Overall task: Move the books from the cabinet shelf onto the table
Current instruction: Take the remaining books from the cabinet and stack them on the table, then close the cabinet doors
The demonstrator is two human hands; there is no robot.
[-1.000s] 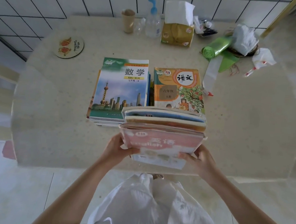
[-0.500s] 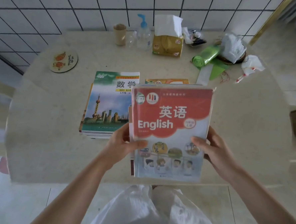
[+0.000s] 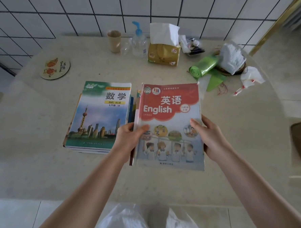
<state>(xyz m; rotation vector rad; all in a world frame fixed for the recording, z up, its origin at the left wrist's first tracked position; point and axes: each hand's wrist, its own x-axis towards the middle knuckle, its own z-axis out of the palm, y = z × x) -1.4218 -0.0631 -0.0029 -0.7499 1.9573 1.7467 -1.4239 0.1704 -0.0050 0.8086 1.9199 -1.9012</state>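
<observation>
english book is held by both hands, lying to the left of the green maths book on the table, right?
Not quite. The head view shows the English book to the right of the green maths book, not to its left. The rest holds: the left hand grips its left edge and the right hand its right edge, over the table.

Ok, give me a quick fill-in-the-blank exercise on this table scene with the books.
1. Both hands grip the red textbook titled ____.
2. The left hand holds it on the side facing the ____ maths textbook.
3. The right hand holds its ____ edge.
4. The pump bottle has a ____ top.

Missing words: English; green; right; blue
</observation>
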